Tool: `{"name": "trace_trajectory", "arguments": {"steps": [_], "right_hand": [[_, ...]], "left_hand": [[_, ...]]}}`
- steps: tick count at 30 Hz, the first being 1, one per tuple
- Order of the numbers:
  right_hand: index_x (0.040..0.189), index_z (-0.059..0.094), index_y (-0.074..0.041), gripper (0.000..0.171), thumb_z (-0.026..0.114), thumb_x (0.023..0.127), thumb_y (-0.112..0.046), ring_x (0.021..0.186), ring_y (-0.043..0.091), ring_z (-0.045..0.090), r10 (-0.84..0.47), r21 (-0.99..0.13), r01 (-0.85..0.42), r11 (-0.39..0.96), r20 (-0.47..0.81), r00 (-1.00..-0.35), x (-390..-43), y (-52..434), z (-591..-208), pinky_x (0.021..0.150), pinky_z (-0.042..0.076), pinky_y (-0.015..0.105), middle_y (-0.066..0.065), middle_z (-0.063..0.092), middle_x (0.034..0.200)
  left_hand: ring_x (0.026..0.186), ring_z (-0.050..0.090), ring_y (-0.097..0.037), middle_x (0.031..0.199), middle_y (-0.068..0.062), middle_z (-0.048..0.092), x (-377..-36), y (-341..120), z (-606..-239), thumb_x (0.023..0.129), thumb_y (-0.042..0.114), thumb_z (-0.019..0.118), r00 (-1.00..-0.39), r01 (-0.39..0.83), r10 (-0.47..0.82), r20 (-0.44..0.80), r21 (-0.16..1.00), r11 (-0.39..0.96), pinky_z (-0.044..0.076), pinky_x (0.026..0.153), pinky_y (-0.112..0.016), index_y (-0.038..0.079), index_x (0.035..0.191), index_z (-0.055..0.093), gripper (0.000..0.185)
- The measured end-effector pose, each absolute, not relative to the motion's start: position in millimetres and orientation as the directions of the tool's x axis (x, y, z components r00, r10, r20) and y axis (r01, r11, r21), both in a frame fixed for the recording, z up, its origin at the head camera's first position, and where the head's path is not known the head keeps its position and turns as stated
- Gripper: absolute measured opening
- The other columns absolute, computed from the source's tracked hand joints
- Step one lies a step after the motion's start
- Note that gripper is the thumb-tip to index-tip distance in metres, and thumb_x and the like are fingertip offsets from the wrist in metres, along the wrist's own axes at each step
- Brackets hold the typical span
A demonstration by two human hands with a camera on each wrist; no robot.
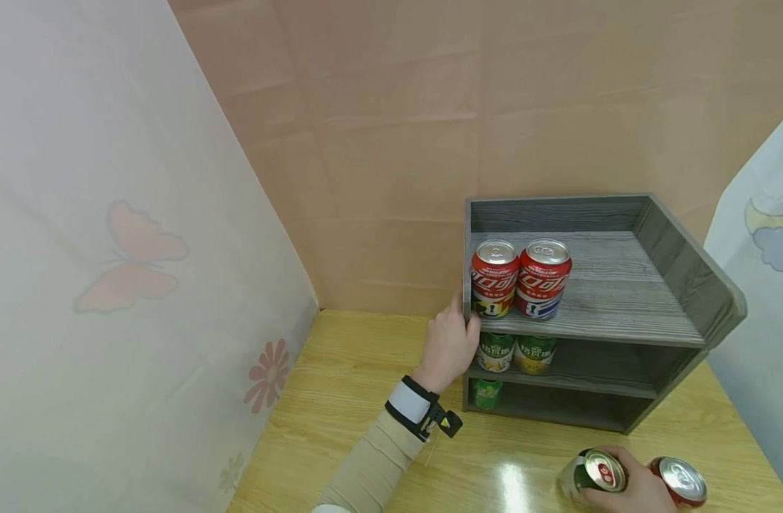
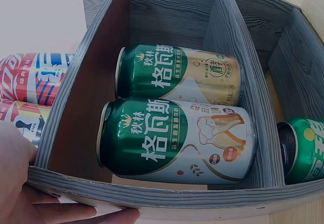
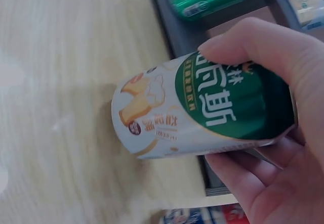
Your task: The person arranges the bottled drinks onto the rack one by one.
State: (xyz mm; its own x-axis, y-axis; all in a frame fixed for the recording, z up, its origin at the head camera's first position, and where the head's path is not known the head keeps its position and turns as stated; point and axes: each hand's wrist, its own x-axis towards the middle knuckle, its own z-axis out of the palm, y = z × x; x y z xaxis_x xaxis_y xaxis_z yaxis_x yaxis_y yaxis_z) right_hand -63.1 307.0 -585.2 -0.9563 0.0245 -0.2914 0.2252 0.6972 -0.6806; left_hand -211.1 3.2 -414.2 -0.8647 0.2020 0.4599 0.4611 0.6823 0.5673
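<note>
My right hand (image 3: 283, 102) grips a green-and-white drink can (image 3: 202, 107) round its upper part, fingers on one side and thumb on the other. In the head view that can (image 1: 604, 470) is in front of the grey wooden shelf (image 1: 628, 335), near the table's front edge. My left hand (image 1: 447, 345) holds the shelf's left side panel, its fingers along the outside and its thumb at the front edge. Two red cola cans (image 1: 495, 278) stand on the top tier. Two green-and-white cans (image 2: 177, 138) are side by side on the middle tier, and a green can (image 2: 306, 150) is at the bottom left.
Another red can (image 1: 682, 481) stands on the wooden table (image 1: 365, 370), just right of my right hand. Behind the shelf rises a tan backdrop (image 1: 378, 142). A pale sheet with a butterfly and flowers (image 1: 141, 356) borders the left side.
</note>
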Motion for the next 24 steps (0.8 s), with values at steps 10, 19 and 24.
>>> {"name": "trace_trajectory", "arguments": {"steps": [10,19,24], "right_hand": [[0.138,0.045,0.012,0.088,0.090,0.078,-0.034,0.085,0.027,0.068,0.062,-0.706,0.181,0.684,-0.191,-0.980,-69,302,-545,0.067,0.054,0.035,0.016,0.069,0.103],[0.143,0.041,0.009,0.094,0.087,0.080,-0.044,0.077,0.022,0.066,0.166,-0.720,0.241,0.651,-0.175,-0.971,-71,300,-517,0.061,0.054,0.035,0.023,0.067,0.105],[0.143,0.042,0.008,0.089,0.087,0.081,-0.038,0.075,0.018,0.066,0.188,-0.746,0.200,0.635,-0.102,-0.977,-71,299,-505,0.059,0.054,0.031,0.024,0.067,0.106]], "left_hand": [[0.058,0.055,-0.012,0.102,-0.017,0.072,-210,3,-413,0.102,0.018,0.050,-0.862,0.467,0.205,0.464,0.567,0.679,0.039,0.043,-0.025,-0.001,0.151,0.041,0.054],[0.059,0.057,-0.013,0.106,-0.018,0.072,-211,3,-413,0.101,0.018,0.050,-0.861,0.465,0.201,0.468,0.561,0.685,0.040,0.044,-0.025,-0.001,0.152,0.040,0.055],[0.065,0.062,-0.015,0.107,-0.018,0.072,-211,3,-414,0.102,0.018,0.050,-0.856,0.471,0.203,0.476,0.556,0.685,0.044,0.048,-0.027,-0.001,0.152,0.041,0.055]]}}
